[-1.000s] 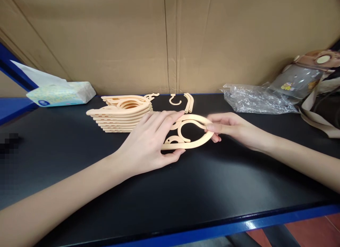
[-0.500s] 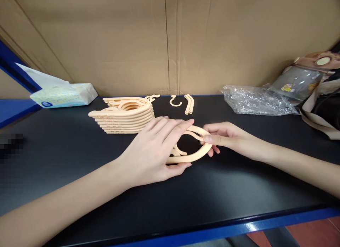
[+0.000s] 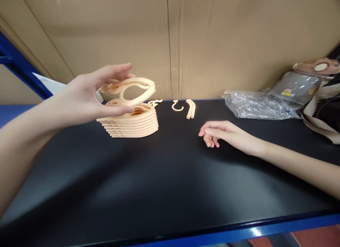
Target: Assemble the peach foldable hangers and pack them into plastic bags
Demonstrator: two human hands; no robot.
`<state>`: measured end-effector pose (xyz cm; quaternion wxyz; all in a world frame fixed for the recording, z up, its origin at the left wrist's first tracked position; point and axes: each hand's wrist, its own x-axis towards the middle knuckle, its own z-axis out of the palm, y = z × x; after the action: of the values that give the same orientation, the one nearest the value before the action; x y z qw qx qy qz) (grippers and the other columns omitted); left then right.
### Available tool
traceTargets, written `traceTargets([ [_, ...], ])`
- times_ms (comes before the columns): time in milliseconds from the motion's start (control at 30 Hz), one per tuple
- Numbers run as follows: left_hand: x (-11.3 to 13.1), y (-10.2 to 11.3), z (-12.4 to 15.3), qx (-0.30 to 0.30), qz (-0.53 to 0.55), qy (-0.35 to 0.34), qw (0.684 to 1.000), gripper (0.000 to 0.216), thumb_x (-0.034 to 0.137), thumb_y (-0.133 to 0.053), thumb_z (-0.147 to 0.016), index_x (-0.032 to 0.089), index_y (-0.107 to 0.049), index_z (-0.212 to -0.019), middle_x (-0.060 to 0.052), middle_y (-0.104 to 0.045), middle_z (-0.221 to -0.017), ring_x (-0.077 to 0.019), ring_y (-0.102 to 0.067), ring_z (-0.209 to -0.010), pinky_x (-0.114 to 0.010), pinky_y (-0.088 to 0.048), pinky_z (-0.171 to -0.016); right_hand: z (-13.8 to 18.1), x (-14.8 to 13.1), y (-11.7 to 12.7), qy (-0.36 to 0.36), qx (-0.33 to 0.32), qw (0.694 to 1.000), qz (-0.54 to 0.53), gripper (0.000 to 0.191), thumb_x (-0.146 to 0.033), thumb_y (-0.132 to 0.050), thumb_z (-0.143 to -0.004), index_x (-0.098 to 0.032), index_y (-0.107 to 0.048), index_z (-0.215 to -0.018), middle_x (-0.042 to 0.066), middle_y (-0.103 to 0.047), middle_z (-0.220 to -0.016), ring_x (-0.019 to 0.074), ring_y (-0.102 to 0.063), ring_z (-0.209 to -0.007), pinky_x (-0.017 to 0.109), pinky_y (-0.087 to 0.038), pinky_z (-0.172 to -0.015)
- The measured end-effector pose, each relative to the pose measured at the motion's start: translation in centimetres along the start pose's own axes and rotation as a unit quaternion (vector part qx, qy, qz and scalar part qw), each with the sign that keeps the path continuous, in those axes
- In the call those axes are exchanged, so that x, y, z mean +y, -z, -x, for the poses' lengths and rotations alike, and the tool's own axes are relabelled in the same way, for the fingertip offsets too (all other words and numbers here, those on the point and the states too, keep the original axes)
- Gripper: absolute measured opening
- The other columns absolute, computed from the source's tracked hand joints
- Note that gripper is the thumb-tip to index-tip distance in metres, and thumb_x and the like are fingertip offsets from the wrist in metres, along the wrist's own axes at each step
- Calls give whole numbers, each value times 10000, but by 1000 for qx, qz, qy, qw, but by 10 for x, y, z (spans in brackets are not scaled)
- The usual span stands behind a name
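My left hand grips a folded cream plastic hanger between thumb and fingers. That hanger is held just above a neat stack of like folded hangers, partly covering the top of the stack. My right hand hovers over the black table, its fingers loosely curled and the thumb resting against the index finger, with nothing in it. Behind it lie a loose cream hook and a pair of curved cream arm pieces. More small cream pieces sit behind the stack.
Crumpled clear plastic lies at the back right, beside a transparent bottle with a strap. A tissue pack's white sheet shows behind my left arm. Cardboard stands along the back; a blue edge borders the table's front.
The hanger has moved from between both hands to up over the stack at the left, carried by my left hand. My right hand has let go of it and stayed near its place.
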<state>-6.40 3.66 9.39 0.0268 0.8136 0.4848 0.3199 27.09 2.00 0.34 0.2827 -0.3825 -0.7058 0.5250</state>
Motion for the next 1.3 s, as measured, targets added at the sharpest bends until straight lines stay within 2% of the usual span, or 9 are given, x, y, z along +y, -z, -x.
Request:
traceTargets([
  [100, -12, -1, -3, -18, 11, 53, 998, 960, 641, -722, -578, 257, -456, -1417, -12, -602, -1333, -305, -526, -1252, -464, -345, -1112, 0, 1, 0, 8, -14, 1000, 17, 258, -417, -570, -903, -169, -640, -893, 4, -614, -698, 115, -564, -655, 253, -417, -568],
  [200, -19, -3, -5, -49, 0, 68, 997, 927, 632, -733, -574, 293, -478, -1398, -10, -603, -1341, -313, -523, -1263, -501, -355, -1099, 1, 1, 1, 4, -22, 999, 25, 263, -424, -579, -900, -169, -642, -904, 0, -611, -705, 113, -559, -664, 254, -424, -583],
  [400, -30, 2, -5, -109, -37, 17, 993, 772, 562, -708, -691, 229, -520, -1362, -83, -606, -1330, -344, -576, -1184, -605, -441, -968, 1, 1, 2, -4, -39, 999, 38, 281, -448, -575, -905, -175, -638, -909, 0, -611, -721, 116, -555, -676, 262, -425, -604],
  [733, -33, 0, -4, -129, -87, -18, 988, 726, 593, -664, -755, 216, -518, -1358, -79, -634, -1293, -299, -634, -1095, -552, -486, -930, 1, 1, 2, -8, -46, 998, 40, 276, -449, -585, -902, -179, -642, -900, -10, -624, -723, 104, -554, -674, 252, -415, -612],
  [867, -35, 0, -3, -138, -99, -2, 986, 724, 613, -655, -756, 255, -506, -1368, -56, -646, -1277, -303, -640, -1084, -568, -489, -920, 2, -1, 2, -13, -43, 998, 43, 281, -449, -591, -895, -173, -644, -892, -8, -620, -718, 105, -553, -674, 255, -417, -614],
  [1000, -34, -1, -4, -138, -93, 6, 986, 735, 626, -657, -734, 259, -522, -1356, -54, -672, -1234, -296, -648, -1073, -525, -509, -913, 2, -1, 2, -13, -40, 998, 46, 287, -453, -590, -891, -172, -648, -892, -2, -623, -719, 115, -556, -674, 266, -421, -619],
  [1167, -31, -2, -4, -145, -90, 28, 985, 703, 606, -659, -740, 313, -509, -1360, -23, -652, -1271, -297, -625, -1118, -546, -480, -945, 2, -1, 2, -11, -46, 998, 49, 297, -466, -585, -895, -175, -646, -899, 0, -619, -729, 115, -558, -683, 265, -428, -626],
  [1300, -31, -3, -3, -140, -94, 6, 986, 700, 602, -637, -763, 257, -517, -1360, -50, -664, -1250, -286, -639, -1082, -524, -500, -922, 2, -1, 2, -10, -43, 997, 56, 303, -468, -584, -892, -173, -649, -898, 2, -617, -725, 118, -558, -680, 271, -434, -623],
])
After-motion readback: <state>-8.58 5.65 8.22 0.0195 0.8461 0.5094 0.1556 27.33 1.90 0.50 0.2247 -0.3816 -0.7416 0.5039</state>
